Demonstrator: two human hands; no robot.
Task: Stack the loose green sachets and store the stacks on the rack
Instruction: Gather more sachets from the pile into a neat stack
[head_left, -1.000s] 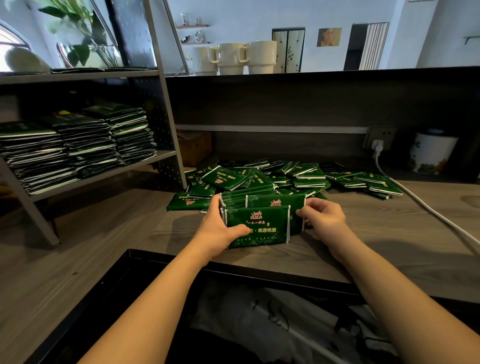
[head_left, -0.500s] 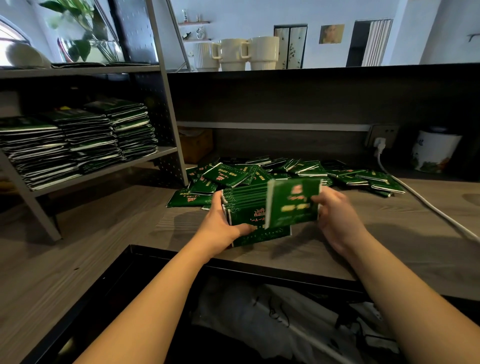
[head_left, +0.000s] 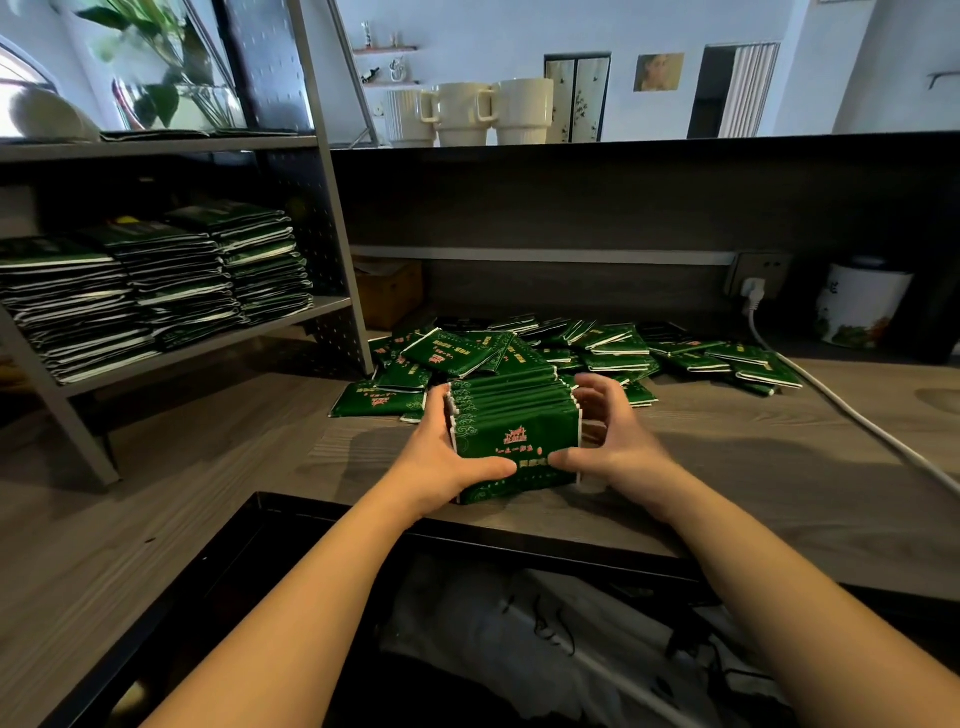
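A stack of green sachets (head_left: 511, 415) stands on edge on the wooden counter near its front edge. My left hand (head_left: 441, 457) grips its left side, thumb across the front sachet. My right hand (head_left: 613, 436) grips the right side, thumb on the front face and fingers curled behind. Behind the stack lies a pile of loose green sachets (head_left: 597, 348), spread to the right. The grey metal rack (head_left: 332, 223) stands at the left; its middle shelf carries three tall stacks of sachets (head_left: 150, 291).
A white cable (head_left: 857, 415) runs from a wall socket across the counter's right side. A white printed jar (head_left: 860, 304) stands at the back right. Three cream mugs (head_left: 467, 114) sit on the ledge above. An open black drawer (head_left: 467, 623) lies below the counter's front edge.
My right hand held a sachet up against the stack half a second ago. That sachet now lies flush on the front, and both hands squeeze the stack together.
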